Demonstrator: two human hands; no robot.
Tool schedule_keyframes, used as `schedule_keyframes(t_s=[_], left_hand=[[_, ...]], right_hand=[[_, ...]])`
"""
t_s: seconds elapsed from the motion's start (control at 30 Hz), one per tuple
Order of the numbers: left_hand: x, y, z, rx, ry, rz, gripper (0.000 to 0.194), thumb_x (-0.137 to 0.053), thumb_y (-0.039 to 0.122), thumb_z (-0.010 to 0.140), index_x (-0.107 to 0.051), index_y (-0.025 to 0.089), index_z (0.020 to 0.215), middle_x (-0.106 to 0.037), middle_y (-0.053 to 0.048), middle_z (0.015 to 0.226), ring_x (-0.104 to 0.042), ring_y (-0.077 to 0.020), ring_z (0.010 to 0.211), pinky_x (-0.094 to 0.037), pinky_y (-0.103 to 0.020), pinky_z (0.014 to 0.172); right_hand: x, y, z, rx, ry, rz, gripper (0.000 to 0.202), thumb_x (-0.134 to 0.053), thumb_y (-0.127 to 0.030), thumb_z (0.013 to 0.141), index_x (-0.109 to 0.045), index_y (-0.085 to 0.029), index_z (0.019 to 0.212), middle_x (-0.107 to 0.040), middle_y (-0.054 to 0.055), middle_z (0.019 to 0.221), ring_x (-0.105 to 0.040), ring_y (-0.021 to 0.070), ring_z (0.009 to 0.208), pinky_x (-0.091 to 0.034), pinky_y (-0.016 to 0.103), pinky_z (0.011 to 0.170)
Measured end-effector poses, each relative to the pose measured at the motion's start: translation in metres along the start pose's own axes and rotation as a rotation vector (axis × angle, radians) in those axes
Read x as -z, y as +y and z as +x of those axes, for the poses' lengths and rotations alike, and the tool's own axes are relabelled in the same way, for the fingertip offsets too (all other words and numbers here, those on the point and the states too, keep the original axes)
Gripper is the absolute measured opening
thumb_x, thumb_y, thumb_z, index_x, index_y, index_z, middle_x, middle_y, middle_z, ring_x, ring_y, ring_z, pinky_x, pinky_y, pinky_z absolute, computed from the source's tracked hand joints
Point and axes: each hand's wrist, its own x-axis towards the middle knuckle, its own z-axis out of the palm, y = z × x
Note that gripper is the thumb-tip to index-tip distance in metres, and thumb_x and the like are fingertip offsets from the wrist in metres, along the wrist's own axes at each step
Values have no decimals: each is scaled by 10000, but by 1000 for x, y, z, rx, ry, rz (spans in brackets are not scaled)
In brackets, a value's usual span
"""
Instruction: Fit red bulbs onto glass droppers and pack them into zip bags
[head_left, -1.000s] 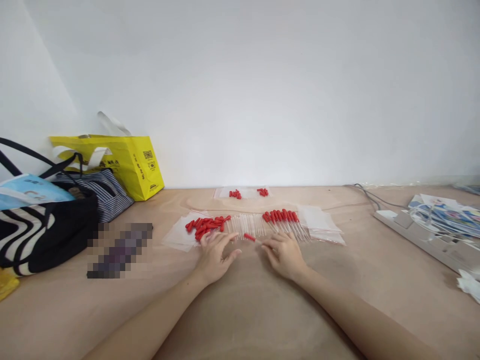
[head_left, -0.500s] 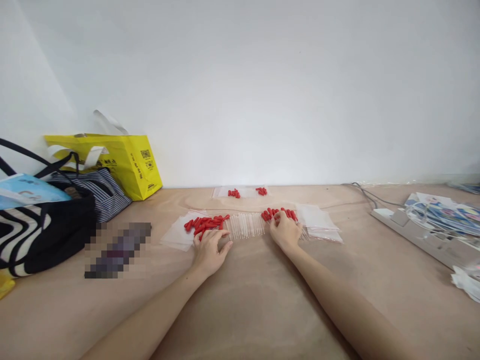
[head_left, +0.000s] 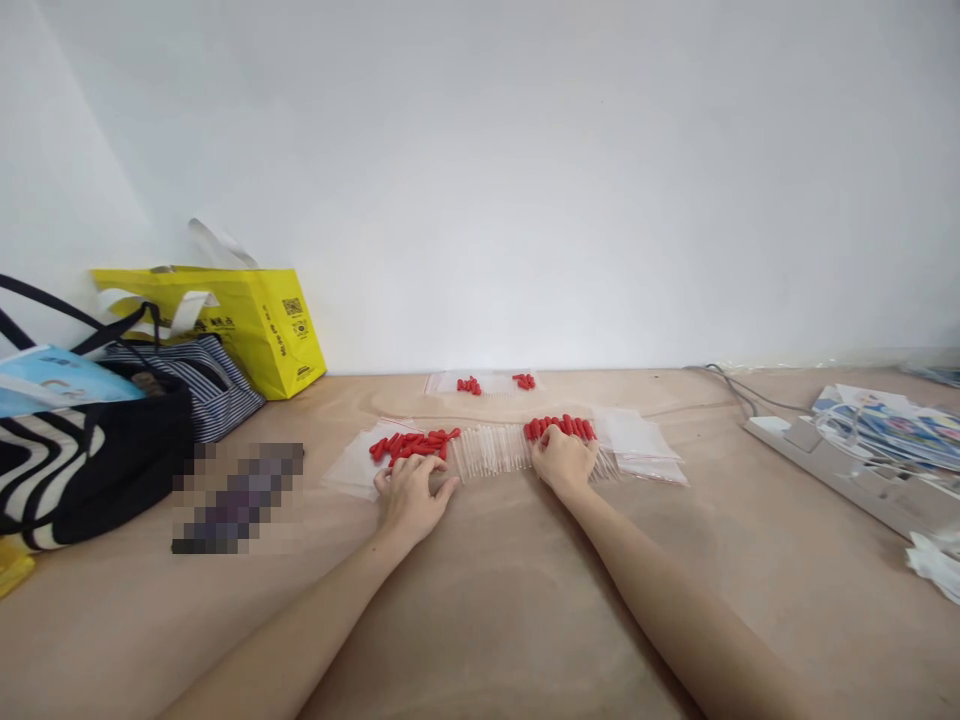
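Red rubber bulbs (head_left: 415,443) lie in a loose pile on clear plastic bags, left of the middle of the table. My left hand (head_left: 412,492) rests at the pile's near edge, thumb apart from its bent fingers, with nothing visible held. Thin clear glass tubes (head_left: 491,450) lie side by side between my hands. My right hand (head_left: 568,462) is closed over the left part of a row of droppers with red bulbs (head_left: 574,427). Its fingertips are partly hidden, so what they grip does not show. Under that row's right end, more tubes fan out.
Clear zip bags (head_left: 637,440) are stacked right of the droppers. Near the wall lies a bag with red-bulbed droppers (head_left: 469,385). A yellow bag (head_left: 277,330), a striped pouch (head_left: 225,385) and a black bag (head_left: 150,470) stand left. A power strip (head_left: 825,465) lies right.
My left hand has drawn back slightly toward me and left, its fingers lower on the pile's edge. The right hand has shifted slightly left, its fingers more closed.
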Motion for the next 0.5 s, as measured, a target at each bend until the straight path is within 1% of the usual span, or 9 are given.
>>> schedule_keyframes(t_s=[0.17, 0.33, 0.4, 0.5], left_hand=[[5, -5, 4, 46, 14, 122, 149, -574, 340, 687, -575, 235, 793, -584, -23, 850, -482, -224, 864, -243, -416, 821], [10, -9, 8, 83, 19, 207, 189, -540, 387, 703, -575, 226, 796, -580, -41, 851, -467, -246, 880, -238, -423, 802], [10, -10, 10, 89, 30, 232, 191, -530, 385, 711, -577, 222, 800, -580, -48, 854, -464, -249, 886, -236, -421, 797], [9, -14, 13, 85, 50, 253, 198, -524, 380, 717, -586, 221, 818, -581, -54, 862, -462, -250, 890, -232, -420, 794]], right_hand=[[2, -2, -3, 81, 26, -16, 225, -424, -280, 759, -630, -190, 753, -643, 68, 715, -555, 199, 759, -205, 353, 756], [3, -7, -7, 130, -14, -5, 219, -457, -298, 741, -651, -198, 726, -646, 72, 723, -547, 204, 773, -207, 356, 752], [3, -11, -11, 174, -19, 30, 215, -480, -333, 733, -649, -200, 728, -647, 68, 733, -545, 200, 774, -209, 353, 759], [4, -25, -22, 284, -35, 97, 213, -497, -368, 730, -639, -210, 721, -647, 50, 738, -542, 188, 775, -209, 345, 767]])
